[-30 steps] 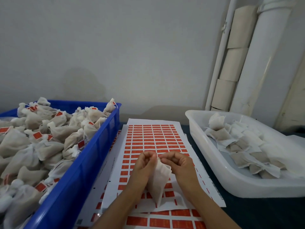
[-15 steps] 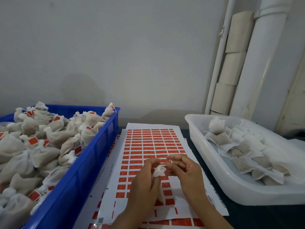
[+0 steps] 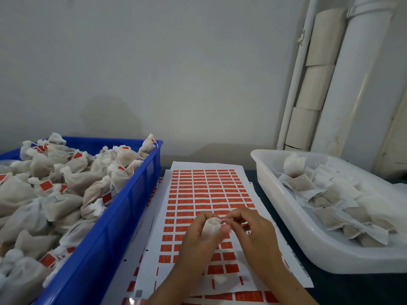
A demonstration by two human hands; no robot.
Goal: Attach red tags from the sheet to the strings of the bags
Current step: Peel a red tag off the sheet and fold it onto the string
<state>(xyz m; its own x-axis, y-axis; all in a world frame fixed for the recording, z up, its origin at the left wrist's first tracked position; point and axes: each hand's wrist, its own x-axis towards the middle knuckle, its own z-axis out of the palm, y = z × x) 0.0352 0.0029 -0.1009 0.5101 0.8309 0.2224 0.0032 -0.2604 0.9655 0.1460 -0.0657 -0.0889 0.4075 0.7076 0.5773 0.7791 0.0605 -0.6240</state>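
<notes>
your left hand [image 3: 199, 235] is curled round a white mesh bag [image 3: 211, 226], gathered neck up, and your right hand [image 3: 253, 234] pinches at that neck with thumb and forefinger, most likely on the drawstring, though the string itself is too fine to make out. a second ago the bag hung flat and open between both hands over the sheet; half a second ago its top was already being bunched; now it is cinched into a small puff sitting in your left fist, a little higher above the sheet. i read that as the mouth being drawn closed, so the string end should now be free for a tag.

the red tag sheet [image 3: 204, 190] lies directly under your hands, with its nearest rows partly peeled and full rows further up. no tag is in your fingers yet, so the sticking step for this bag is not done.

the blue crate [image 3: 123, 216] on your left is heaped with tagged bags [image 3: 72, 177], their red labels showing. the white tub [image 3: 284, 219] on your right holds flat untagged bags [image 3: 328, 194].

next you will probably need to hold the string taut with one hand while the other peels a tag from the near rows. take care that the neck doesn't loosen while you reach.
</notes>
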